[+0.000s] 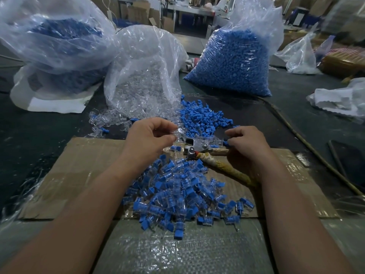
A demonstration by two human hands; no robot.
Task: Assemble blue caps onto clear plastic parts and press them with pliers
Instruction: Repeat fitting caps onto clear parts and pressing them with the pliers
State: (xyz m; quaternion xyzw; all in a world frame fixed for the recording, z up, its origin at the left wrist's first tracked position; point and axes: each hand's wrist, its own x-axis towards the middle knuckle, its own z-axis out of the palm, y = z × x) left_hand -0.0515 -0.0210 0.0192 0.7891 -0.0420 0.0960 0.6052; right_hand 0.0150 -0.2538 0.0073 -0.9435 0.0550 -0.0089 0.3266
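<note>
Left hand [150, 137]: thumb and forefinger pinch one clear plastic part [177, 133], held over far edge of cardboard sheet [83, 165]. Right hand [247, 144]: fingers curled, above upper handle of pliers [199, 150]; whether it grips anything, cannot tell. Loose blue caps [201, 117] heaped just beyond pliers head. Assembled pile [177, 196] between forearms, spilling past cardboard's near edge. Bare cardboard left of left forearm; dark mat [39, 131] beyond both side edges
</note>
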